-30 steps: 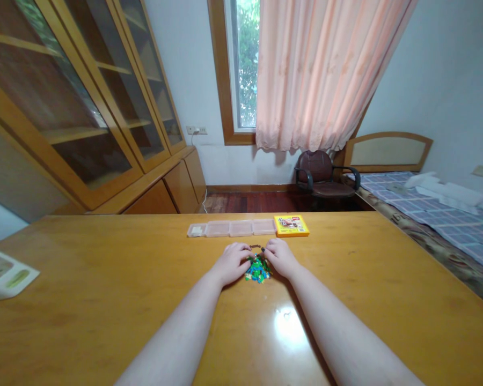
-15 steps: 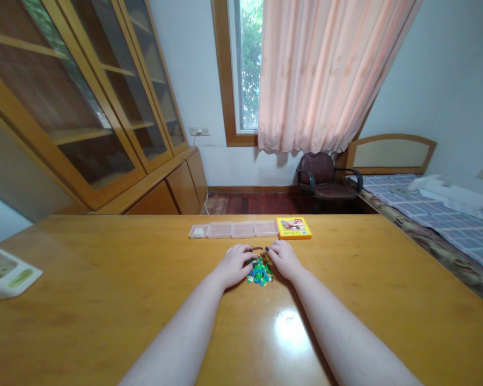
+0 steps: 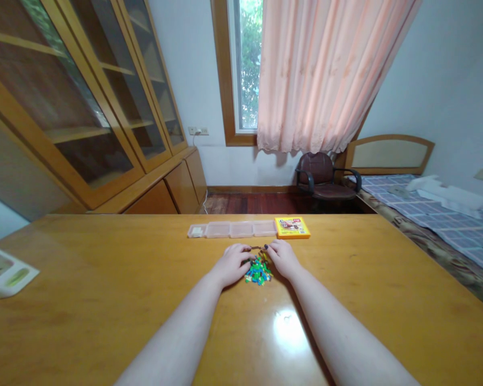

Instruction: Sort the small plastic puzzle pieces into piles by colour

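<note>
Right hand [image 3: 284,258] pinches a dark bit [image 3: 266,246]; left hand [image 3: 233,262] curls, its hold unclear, beside heaped, small plastic pieces [image 3: 258,272].

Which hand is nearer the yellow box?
Right. The right hand is just on the near side of the yellow box; the left hand is farther off, nearer the camera and to its left.

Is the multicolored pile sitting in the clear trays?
No, the multicolored pile lies on the table between the left hand and right hand.
</note>
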The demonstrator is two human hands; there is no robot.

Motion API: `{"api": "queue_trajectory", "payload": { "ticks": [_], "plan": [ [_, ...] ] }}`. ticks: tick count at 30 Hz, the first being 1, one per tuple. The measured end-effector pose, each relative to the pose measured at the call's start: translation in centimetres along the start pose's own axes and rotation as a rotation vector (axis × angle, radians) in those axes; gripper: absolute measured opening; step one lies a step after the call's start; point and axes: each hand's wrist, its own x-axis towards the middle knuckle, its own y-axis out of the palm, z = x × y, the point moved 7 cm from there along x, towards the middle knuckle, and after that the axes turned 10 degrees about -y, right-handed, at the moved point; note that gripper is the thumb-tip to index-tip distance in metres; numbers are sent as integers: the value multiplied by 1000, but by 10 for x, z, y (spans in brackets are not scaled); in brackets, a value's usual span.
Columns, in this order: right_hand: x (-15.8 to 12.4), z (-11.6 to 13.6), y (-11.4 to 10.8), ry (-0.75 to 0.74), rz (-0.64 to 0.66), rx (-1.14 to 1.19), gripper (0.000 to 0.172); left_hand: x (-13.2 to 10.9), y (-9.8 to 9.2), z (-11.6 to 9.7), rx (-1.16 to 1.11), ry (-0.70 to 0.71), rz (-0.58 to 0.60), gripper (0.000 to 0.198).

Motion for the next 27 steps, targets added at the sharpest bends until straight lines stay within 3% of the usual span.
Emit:
{"api": "queue_trajectory", "payload": {
  "ticks": [5,9,14,23,27],
  "plan": [
    [0,3,0,-26,24,65,39,1,-4,1,-22,-26,-25,20],
    [0,11,3,-86,76,97,35,3,-6,4,-31,-50,-77,22],
    [0,9,3,-59,75,30,35,6,-9,15,-1,-128,-130,26],
    [-1,15,2,-97,90,91,26,6,-3,16,15,-150,-87,34],
    [-2,16,6,-120,115,56,29,6,-5,20,10,-174,-129,31]
  ]
}}
